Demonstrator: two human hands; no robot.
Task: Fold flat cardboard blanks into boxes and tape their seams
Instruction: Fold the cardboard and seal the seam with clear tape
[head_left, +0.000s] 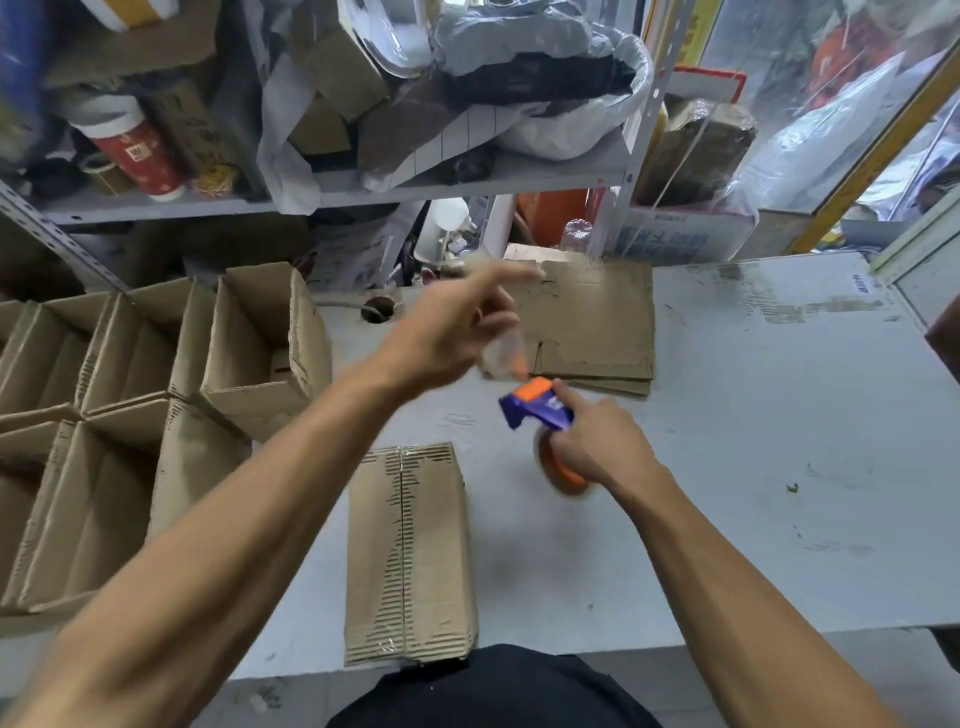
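On my left, open-topped boxes (104, 415) stand packed together, apparently empty. A taped box (410, 556) lies before me on the table (753, 467); flat blanks (597, 327) lie beyond. My right hand (597, 447) grips the tape dispenser (540, 410); my left hand (457, 332) is blurred, fingers loose.

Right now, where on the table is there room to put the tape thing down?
The widest bare patch of the table is on the right, beyond the right hand holding the tape dispenser. A narrower strip lies between the taped box and the flat blanks. The left side is crowded with open boxes.
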